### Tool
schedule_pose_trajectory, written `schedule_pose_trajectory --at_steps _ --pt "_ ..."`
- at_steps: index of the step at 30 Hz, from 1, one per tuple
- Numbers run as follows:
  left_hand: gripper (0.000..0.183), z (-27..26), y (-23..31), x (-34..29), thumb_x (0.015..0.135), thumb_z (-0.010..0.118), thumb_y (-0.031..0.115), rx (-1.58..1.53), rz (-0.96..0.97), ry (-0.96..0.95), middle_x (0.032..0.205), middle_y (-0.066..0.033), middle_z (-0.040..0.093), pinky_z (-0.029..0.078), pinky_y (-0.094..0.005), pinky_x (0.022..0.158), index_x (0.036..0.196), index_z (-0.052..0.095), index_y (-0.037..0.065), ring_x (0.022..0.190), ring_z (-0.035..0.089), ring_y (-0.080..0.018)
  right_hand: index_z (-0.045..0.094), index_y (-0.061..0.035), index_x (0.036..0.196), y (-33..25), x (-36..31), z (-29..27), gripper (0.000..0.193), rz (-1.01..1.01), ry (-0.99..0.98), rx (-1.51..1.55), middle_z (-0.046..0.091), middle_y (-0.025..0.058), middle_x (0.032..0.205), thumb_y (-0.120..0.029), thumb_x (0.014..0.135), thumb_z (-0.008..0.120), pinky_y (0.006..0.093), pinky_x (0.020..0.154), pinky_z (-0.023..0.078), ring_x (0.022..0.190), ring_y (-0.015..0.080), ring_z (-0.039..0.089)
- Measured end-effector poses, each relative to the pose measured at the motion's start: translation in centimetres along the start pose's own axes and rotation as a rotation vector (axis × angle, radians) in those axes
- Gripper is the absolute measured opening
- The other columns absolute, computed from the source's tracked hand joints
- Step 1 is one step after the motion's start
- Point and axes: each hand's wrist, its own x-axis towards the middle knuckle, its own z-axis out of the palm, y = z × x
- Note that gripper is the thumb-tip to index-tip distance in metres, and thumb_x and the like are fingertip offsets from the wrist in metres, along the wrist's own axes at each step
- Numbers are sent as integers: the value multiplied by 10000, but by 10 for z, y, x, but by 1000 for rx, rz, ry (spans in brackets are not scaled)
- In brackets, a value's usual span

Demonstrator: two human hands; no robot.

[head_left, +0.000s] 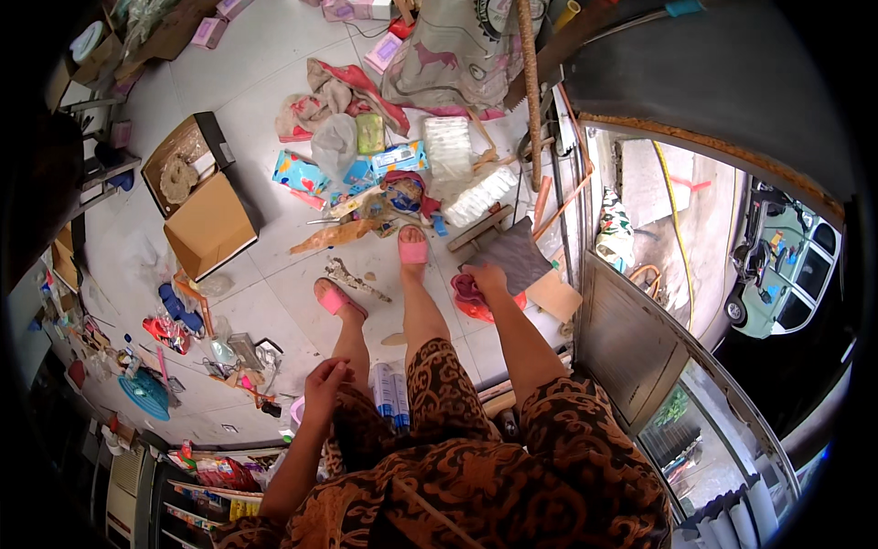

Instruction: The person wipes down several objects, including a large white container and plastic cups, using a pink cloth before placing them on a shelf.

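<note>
My right hand point(487, 277) reaches down to the floor, its fingers closed on a crumpled dark red cloth point(466, 291). Under that cloth lies a bright red plastic piece point(477, 312), partly covered by my hand and arm. A dark grey flat sheet point(512, 256) lies just beyond my fingers, and a brown cardboard piece point(554, 295) is to its right. Close to my left thigh, my left hand point(326, 382) is raised with curled fingers; nothing shows in it. Two white and blue cylinders point(391, 395) stand between my legs, partly hidden.
Ahead of my pink slippers point(413, 252) is a pile with a blue wipes pack point(399, 157), white packs point(448, 146) and a stained cloth point(334, 96). An open cardboard box point(215, 229) sits at left. A metal-framed door point(631, 339) borders the right side.
</note>
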Motion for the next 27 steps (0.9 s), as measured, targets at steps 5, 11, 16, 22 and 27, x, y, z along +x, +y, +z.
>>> schedule_pose_trajectory --at_steps 5,11,16,22,27 --pt "240 36 17 136 900 565 186 204 219 4 871 -61 644 491 -254 675 1066 609 18 752 610 -130 449 94 1204 -24 111 37 904 55 191 91 593 277 1068 -519 611 749 392 862 461 1017 345 595" --pt "380 131 48 280 807 638 120 528 600 -32 1089 -160 573 509 -295 669 1161 535 26 798 618 -224 128 92 1394 -39 194 70 1259 193 316 366 418 309 1311 -634 564 735 370 996 367 1216 360 450" --pt "651 204 65 354 755 664 83 709 755 -114 1288 -209 449 503 -329 788 1339 377 89 963 583 -278 281 116 1323 -28 221 76 1155 168 391 374 486 287 1242 -613 561 751 366 951 395 1153 342 502" --pt "680 242 47 430 725 659 73 894 814 -29 1169 -249 510 469 -416 843 1339 368 98 990 565 -381 456 119 1124 9 238 76 815 -38 342 534 591 281 1033 -433 628 795 360 829 455 953 343 595" --pt "337 249 56 437 748 632 55 1041 767 21 970 -217 591 459 -436 793 1083 597 29 924 573 -377 541 57 1024 18 235 66 560 -322 542 351 622 160 832 -321 687 779 313 584 493 652 222 622"
